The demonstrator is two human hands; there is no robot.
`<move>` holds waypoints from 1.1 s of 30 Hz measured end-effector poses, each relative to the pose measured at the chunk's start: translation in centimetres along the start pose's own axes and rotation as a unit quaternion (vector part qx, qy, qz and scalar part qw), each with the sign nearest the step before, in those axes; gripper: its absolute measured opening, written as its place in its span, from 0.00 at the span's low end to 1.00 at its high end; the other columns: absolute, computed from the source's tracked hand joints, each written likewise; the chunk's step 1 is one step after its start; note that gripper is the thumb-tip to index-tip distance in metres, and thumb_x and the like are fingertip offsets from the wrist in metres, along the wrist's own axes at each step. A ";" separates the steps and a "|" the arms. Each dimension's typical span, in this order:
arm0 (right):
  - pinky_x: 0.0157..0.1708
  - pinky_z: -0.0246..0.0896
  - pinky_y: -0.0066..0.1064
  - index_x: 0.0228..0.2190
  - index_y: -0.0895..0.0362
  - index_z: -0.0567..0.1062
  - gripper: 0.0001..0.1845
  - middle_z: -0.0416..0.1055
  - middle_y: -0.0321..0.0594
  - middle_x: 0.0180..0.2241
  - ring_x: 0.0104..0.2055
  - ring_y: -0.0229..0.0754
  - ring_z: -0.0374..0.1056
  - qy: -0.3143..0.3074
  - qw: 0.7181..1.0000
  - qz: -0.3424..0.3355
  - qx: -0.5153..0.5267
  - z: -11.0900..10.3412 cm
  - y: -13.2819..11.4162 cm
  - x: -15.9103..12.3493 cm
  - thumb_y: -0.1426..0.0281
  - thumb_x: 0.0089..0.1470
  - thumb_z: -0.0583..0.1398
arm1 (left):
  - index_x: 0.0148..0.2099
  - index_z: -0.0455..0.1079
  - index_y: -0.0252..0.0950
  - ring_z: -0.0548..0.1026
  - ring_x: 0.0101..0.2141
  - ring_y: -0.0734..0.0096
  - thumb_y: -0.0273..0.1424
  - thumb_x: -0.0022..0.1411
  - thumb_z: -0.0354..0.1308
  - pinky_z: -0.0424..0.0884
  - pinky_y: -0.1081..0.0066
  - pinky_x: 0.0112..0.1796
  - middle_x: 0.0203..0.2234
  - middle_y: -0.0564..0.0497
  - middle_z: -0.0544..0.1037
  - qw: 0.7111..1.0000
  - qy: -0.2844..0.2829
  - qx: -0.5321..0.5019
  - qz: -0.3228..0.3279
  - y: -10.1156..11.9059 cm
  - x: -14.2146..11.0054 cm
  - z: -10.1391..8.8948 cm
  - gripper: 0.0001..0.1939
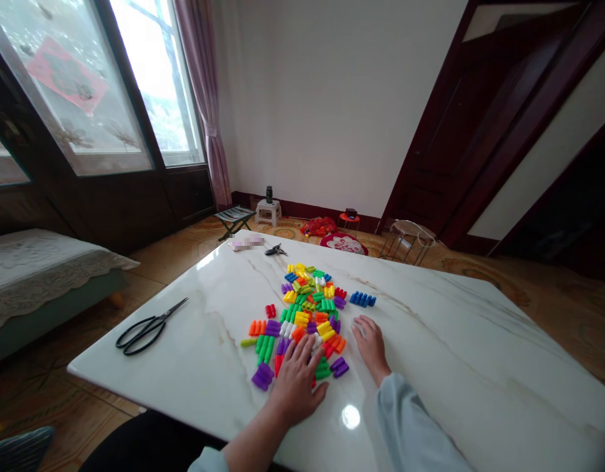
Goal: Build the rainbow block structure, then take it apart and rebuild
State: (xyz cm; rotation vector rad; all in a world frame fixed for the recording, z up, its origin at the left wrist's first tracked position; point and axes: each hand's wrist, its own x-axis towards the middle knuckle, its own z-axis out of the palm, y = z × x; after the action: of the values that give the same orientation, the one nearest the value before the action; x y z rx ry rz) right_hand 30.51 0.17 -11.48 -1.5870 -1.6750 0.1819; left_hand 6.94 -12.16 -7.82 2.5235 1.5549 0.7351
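A spread of small plastic building pieces in green, yellow, purple, orange, red and white lies on the marble-patterned table. My left hand rests palm down over the near part of this pile, fingers stretched out, covering some pieces. To the right of the pile, my right hand lies on the table with its fingers apart and slightly curved, nothing visible in it. Beyond its fingertips is a row of blue pieces. A purple piece sits between the two hands.
Black-handled scissors lie at the table's left. Near the far edge are a small dark tool and a blurred pale pink item. Stools stand on the floor behind, and a bed is at left.
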 end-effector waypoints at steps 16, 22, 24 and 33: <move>0.55 0.59 0.34 0.44 0.58 0.75 0.18 0.72 0.47 0.48 0.52 0.45 0.66 -0.073 0.992 -0.100 -0.018 2.4 -9.4 8.1 0.76 0.54 0.53 | 0.71 0.48 0.43 0.51 0.66 0.53 0.34 0.56 0.58 0.55 0.50 0.63 0.69 0.51 0.48 1.000 0.009 0.013 0.010 0.0 -0.3 0.4 0.42; 0.50 0.58 0.30 0.53 0.59 0.71 0.27 0.70 0.47 0.53 0.55 0.45 0.63 -0.163 0.967 -0.079 -0.181 5.8 -9.1 14.0 0.84 0.54 0.49 | 0.70 0.50 0.43 0.55 0.65 0.47 0.39 0.53 0.60 0.59 0.48 0.60 0.69 0.47 0.48 0.998 0.002 0.037 0.045 -1.5 -0.2 2.6 0.44; 0.48 0.58 0.30 0.56 0.58 0.69 0.29 0.72 0.48 0.51 0.55 0.46 0.63 -0.182 0.962 -0.086 -0.186 6.5 -8.7 15.1 0.84 0.53 0.51 | 0.70 0.50 0.42 0.56 0.64 0.46 0.40 0.53 0.61 0.61 0.48 0.58 0.68 0.44 0.49 0.997 0.003 0.047 0.055 -1.9 -0.1 3.2 0.44; 0.48 0.57 0.34 0.51 0.58 0.71 0.22 0.72 0.50 0.50 0.54 0.50 0.63 -0.239 0.942 -0.080 -0.220 7.7 -8.4 17.7 0.74 0.53 0.60 | 0.71 0.47 0.41 0.55 0.65 0.44 0.40 0.53 0.60 0.60 0.46 0.59 0.69 0.42 0.48 0.997 -0.026 0.040 0.055 -1.6 -0.2 2.7 0.46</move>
State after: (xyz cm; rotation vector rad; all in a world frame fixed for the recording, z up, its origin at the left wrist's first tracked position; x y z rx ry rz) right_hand 21.15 17.41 -3.72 -1.8145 -2.3420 0.1189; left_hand 6.71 -11.10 -10.78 2.6813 1.4665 0.6261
